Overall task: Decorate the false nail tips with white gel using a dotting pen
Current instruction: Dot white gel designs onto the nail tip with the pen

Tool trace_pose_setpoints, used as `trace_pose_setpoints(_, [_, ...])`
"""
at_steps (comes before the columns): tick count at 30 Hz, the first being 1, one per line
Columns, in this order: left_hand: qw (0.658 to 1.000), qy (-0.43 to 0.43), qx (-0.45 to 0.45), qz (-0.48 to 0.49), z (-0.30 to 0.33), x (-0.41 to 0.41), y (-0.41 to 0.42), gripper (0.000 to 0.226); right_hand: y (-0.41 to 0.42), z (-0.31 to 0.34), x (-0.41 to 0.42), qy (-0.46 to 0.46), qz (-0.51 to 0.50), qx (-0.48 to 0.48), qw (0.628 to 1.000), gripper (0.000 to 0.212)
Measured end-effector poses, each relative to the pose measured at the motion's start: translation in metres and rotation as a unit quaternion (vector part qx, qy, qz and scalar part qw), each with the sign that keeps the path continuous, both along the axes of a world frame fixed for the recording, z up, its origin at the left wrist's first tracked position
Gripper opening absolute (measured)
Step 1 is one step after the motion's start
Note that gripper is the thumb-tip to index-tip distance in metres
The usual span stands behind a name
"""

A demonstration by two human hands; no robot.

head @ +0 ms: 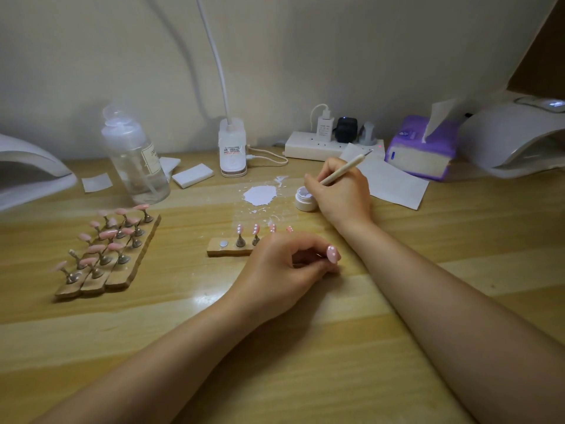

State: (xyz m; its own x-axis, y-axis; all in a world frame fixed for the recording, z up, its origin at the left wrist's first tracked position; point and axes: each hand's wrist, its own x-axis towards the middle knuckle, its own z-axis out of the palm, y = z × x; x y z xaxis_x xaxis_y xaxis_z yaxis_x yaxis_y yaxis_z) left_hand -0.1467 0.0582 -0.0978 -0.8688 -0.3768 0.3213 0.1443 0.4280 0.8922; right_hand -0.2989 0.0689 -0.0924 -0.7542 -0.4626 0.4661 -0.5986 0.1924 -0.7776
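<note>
My left hand (287, 267) rests on the desk and pinches a small stand carrying a pink nail tip (333, 254) with white dots on it. Behind that hand sits a wooden holder strip (227, 251) with a few more dotted pink tips (255, 229) on metal stands. My right hand (342, 191) grips a beige dotting pen (342, 168), its lower end at a small white gel jar (304, 199); the pen's working tip is hidden behind my fingers. On the left stand three wooden strips (107, 270) with several plain pink tips.
A dried white spill (260, 194) lies on the desk beside the jar. A clear pump bottle (137, 160), white pads (192, 175), a lamp base (233, 151), a power strip (318, 146), paper sheets (394, 182), a purple tissue pack (423, 148) and two curing lamps (516, 139) line the back.
</note>
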Motion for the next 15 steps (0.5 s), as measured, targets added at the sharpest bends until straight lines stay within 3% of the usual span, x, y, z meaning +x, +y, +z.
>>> trace_pose_setpoints(6, [1.0, -0.004, 0.002, -0.006, 0.0009, 0.0001, 0.0004, 0.037, -0.0003, -0.0007, -0.0005, 0.018, 0.011, 0.013, 1.0, 0.04])
trace_pose_setpoints(15, [1.0, -0.002, 0.005, -0.003, 0.0012, 0.0005, 0.0011, 0.039, 0.0, -0.0016, -0.0025, -0.01, -0.016, -0.064, 0.998, 0.042])
